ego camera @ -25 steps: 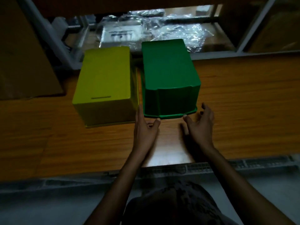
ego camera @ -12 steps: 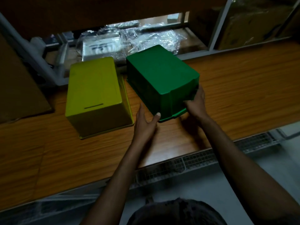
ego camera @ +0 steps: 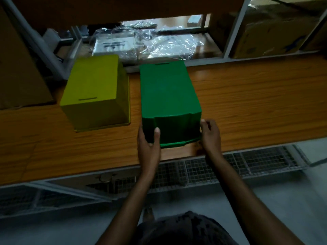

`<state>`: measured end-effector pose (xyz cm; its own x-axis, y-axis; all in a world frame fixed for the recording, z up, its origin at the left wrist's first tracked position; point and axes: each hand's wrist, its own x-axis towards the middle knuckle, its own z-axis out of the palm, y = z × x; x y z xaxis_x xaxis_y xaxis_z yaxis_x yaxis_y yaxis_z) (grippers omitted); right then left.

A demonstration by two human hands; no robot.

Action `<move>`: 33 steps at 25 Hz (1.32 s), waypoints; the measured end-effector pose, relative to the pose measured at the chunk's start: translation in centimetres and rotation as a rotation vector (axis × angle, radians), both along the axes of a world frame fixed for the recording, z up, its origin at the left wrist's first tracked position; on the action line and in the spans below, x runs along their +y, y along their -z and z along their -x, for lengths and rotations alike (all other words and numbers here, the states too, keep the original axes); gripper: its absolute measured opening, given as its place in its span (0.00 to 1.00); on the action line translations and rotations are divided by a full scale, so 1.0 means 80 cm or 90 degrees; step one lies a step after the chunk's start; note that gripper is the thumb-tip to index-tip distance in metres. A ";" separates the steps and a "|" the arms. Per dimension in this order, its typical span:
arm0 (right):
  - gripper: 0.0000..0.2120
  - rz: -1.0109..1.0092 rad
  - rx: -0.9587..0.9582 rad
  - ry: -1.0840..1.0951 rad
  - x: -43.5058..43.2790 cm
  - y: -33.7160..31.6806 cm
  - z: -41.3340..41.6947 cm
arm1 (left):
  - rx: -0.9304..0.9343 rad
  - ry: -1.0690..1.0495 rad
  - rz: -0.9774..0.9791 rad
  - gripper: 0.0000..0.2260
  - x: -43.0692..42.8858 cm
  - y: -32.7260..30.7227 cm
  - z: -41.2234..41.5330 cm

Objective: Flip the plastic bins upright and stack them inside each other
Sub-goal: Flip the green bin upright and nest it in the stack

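Note:
A green plastic bin (ego camera: 168,96) lies upside down on the wooden shelf (ego camera: 256,106), its near end lifted slightly off the wood. My left hand (ego camera: 148,144) grips its near left corner, thumb pressed on the front wall. My right hand (ego camera: 210,135) holds the near right corner at the rim. A yellow bin (ego camera: 95,89) rests upside down just left of the green one, a narrow gap between them, touched by neither hand.
Clear plastic bags (ego camera: 146,45) lie behind the bins on a lower level. Cardboard boxes stand at the far left (ego camera: 19,71) and far right (ego camera: 269,36). A metal upright (ego camera: 235,30) rises at the back right. A wire-mesh tray (ego camera: 230,170) runs below the shelf's front edge.
Both hands went from near the green bin's front to gripping its near corners. The bin swung at an angle, then came back straight and closer to the shelf's front edge.

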<state>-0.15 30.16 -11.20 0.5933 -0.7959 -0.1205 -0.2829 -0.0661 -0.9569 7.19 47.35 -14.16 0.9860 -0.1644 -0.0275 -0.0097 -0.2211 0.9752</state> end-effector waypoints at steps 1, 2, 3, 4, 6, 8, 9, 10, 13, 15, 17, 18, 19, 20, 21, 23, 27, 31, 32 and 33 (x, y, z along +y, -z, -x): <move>0.16 -0.017 -0.015 0.032 0.006 0.002 0.020 | 0.010 -0.011 0.008 0.35 0.004 -0.002 0.022; 0.20 -0.034 -0.017 0.057 0.010 0.002 0.038 | 0.030 -0.024 0.013 0.35 0.007 -0.005 0.042; 0.22 -0.056 -0.020 0.072 0.011 -0.001 0.052 | 0.046 -0.035 0.018 0.34 0.010 -0.008 0.059; 0.20 -0.091 -0.026 0.076 0.012 -0.007 0.064 | 0.053 -0.045 0.025 0.35 0.014 -0.010 0.071; 0.14 -0.183 -0.016 0.067 0.010 -0.015 0.082 | 0.053 -0.067 0.045 0.35 0.020 -0.015 0.091; 0.13 -0.267 0.012 0.028 0.005 -0.016 0.095 | 0.043 -0.100 0.054 0.31 0.024 -0.021 0.100; 0.18 -0.306 0.025 -0.002 0.003 -0.018 0.101 | 0.034 -0.111 0.055 0.29 0.026 -0.027 0.103; 0.23 -0.353 0.034 -0.041 0.000 -0.022 0.107 | 0.029 -0.117 0.057 0.27 0.027 -0.033 0.107; 0.19 -0.495 -0.026 -0.135 0.003 -0.051 0.117 | 0.013 -0.125 0.063 0.23 0.030 -0.053 0.112; 0.10 -0.584 -0.115 -0.110 0.005 -0.070 0.116 | 0.001 -0.107 0.064 0.22 0.035 -0.064 0.108; 0.11 -0.641 -0.185 -0.070 0.004 -0.090 0.112 | -0.013 -0.083 0.074 0.23 0.046 -0.072 0.098; 0.13 -0.662 -0.233 -0.071 0.002 -0.098 0.110 | -0.012 -0.066 0.075 0.23 0.051 -0.074 0.092; 0.15 -0.662 -0.269 -0.086 0.001 -0.109 0.107 | -0.011 -0.049 0.070 0.21 0.055 -0.075 0.086; 0.14 -0.630 -0.285 -0.095 0.000 -0.115 0.103 | -0.013 -0.041 0.059 0.20 0.060 -0.076 0.080; 0.14 -0.577 -0.285 -0.099 0.002 -0.124 0.100 | -0.028 -0.045 0.047 0.18 0.064 -0.080 0.075; 0.16 -0.419 -0.268 -0.096 0.009 -0.139 0.096 | -0.086 -0.066 0.055 0.17 0.071 -0.091 0.067; 0.17 -0.119 -0.234 -0.099 0.047 -0.158 0.104 | -0.133 -0.019 0.111 0.13 0.073 -0.132 0.052; 0.21 0.167 -0.144 -0.085 0.098 -0.136 0.101 | -0.175 0.081 0.180 0.06 0.050 -0.179 0.036; 0.21 0.259 -0.119 -0.074 0.109 -0.125 0.099 | -0.185 0.103 0.179 0.05 0.041 -0.187 0.031; 0.20 0.352 -0.096 -0.069 0.120 -0.115 0.098 | -0.177 0.127 0.175 0.05 0.033 -0.192 0.028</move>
<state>-7.98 39.74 -1.97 0.6534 -0.6504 0.3874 -0.1097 -0.5877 -0.8016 4.98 50.00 1.21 0.8979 -0.3168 0.3058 -0.2964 0.0785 0.9518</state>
